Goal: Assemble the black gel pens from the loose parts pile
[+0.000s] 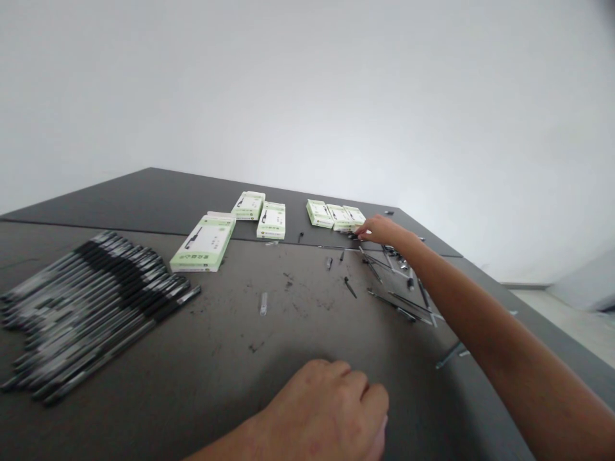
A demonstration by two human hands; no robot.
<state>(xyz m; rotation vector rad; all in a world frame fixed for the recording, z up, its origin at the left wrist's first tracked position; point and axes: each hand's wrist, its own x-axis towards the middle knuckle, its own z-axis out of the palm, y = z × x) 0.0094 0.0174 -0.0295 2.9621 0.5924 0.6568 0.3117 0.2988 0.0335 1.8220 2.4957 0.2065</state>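
My left hand [331, 410] is closed in a fist low over the near part of the dark table. Its fingers curl underneath, so whatever they hold, if anything, is hidden. Stretched far forward, my right hand [377, 228] pinches down among small black pen parts [352, 235] beside the green-and-white boxes. What lies between its fingertips is too small to make out. Under and around the right forearm are scattered thin refills [398, 299], clear tubes and dark pen pieces. A small black clip-like piece [350, 287] lies left of them.
Many black-gripped pens [103, 301] lie side by side at the left. A larger green-and-white box [204, 243] stands next to them, with two smaller boxes [271, 221] behind. Three more boxes [319, 213] sit at the far right. A clear cap [264, 303] lies mid-table.
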